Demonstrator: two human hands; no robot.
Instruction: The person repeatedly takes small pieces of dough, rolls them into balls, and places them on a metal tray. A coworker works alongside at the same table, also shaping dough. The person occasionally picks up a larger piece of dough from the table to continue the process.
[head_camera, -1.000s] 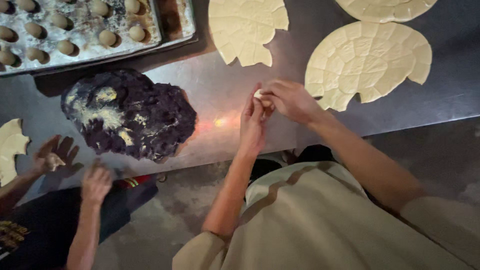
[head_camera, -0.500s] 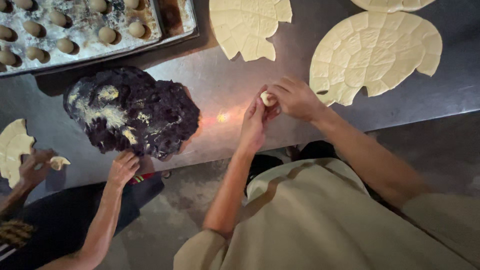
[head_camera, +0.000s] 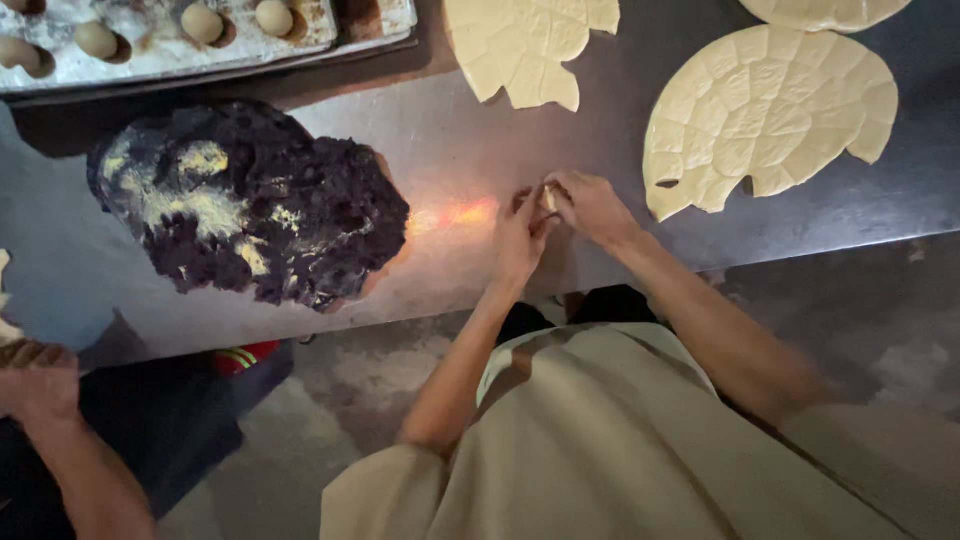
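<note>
Half a second on, the co-worker's hand (head_camera: 40, 385) has pulled back from the dark mound to the lower left corner, and the camera has drifted so the steel table (head_camera: 450, 150) sits higher in view, while the wearer's two hands have kept together over the same spot. At far left, toward nine o'clock, that co-worker's hand is near the table edge; whether it grips anything cannot be told. Next comes the dark purple filling mound (head_camera: 245, 200), streaked with yellow, lying at about nine o'clock from the wearer's grip and well apart from it. At eleven o'clock, along the top edge, a floured baking tray (head_camera: 360, 25) carries rounded pale dough balls (head_camera: 272, 17). At centre, the left hand (head_camera: 520, 235) and right hand (head_camera: 590, 205) meet fingertip to fingertip, both pinched around a small dough piece (head_camera: 547, 196) held just above the table; the piece is nearly hidden, so its long axis cannot be told. It lies between the two hands, with neither clearly closer. A torn dough sheet (head_camera: 525, 45) lies at twelve o'clock, and a larger scored dough round (head_camera: 765, 115) at two o'clock, just beside the right hand.
</note>
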